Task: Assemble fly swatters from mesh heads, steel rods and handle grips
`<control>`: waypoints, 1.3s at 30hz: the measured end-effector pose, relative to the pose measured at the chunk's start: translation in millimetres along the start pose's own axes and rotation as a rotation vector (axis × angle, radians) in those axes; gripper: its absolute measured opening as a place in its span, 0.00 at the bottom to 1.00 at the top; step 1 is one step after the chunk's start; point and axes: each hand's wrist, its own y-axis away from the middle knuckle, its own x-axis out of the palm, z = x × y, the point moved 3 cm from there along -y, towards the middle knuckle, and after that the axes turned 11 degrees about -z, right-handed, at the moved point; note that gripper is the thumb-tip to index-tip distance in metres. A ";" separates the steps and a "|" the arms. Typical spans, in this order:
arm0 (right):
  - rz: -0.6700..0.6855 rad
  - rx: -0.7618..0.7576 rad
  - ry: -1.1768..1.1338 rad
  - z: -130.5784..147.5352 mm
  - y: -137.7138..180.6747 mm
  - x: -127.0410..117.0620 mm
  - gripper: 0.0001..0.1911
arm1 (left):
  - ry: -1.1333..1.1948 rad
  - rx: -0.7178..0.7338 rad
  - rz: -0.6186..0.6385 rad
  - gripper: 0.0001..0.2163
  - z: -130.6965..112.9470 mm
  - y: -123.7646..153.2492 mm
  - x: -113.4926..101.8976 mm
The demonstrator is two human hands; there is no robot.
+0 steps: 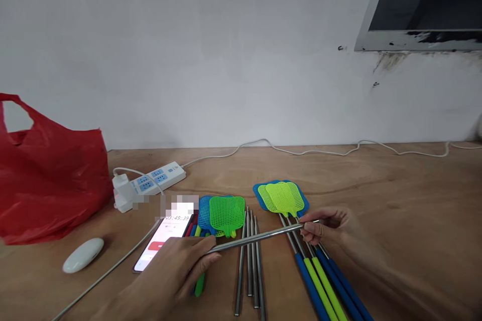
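A shiny metal rod (259,237) lies nearly level across the front, rising slightly to the right. My left hand (181,266) is closed around its left end, which is hidden in the fingers. At the thinner right end, my right hand (329,225) pinches the tip between thumb and fingers. Under the rod, several similar metal rods (249,273) rest side by side on the table. Fly swatters with yellow-green heads (284,198), blue ones beneath, and blue and yellow handles (320,276) lie below my right hand. Loose green swatter heads (228,213) and blue ones sit near my left hand, partly covering coloured handles.
A lit phone (165,235) lies beyond my left hand. Behind it stand a white power strip (173,173) with a plugged charger (123,191) and a red plastic bag (52,175). A white oval object (83,256) is at left. A cable (312,152) runs along the wall.
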 end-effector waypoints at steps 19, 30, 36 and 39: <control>0.065 0.019 0.010 4.9 21.6 31.0 0.14 | -0.039 0.028 0.010 0.22 -14.9 6.6 22.2; 0.082 0.032 -0.172 -0.4 12.0 41.4 0.19 | 0.130 -0.051 0.136 0.19 -41.9 -17.2 25.7; -0.052 0.027 -0.081 -4.4 -20.4 17.7 0.21 | 0.196 -0.084 0.027 0.16 -32.3 -21.9 22.1; 0.108 0.097 0.148 -10.0 -28.3 24.4 0.23 | 0.120 -0.061 0.031 0.16 -27.7 -22.6 30.0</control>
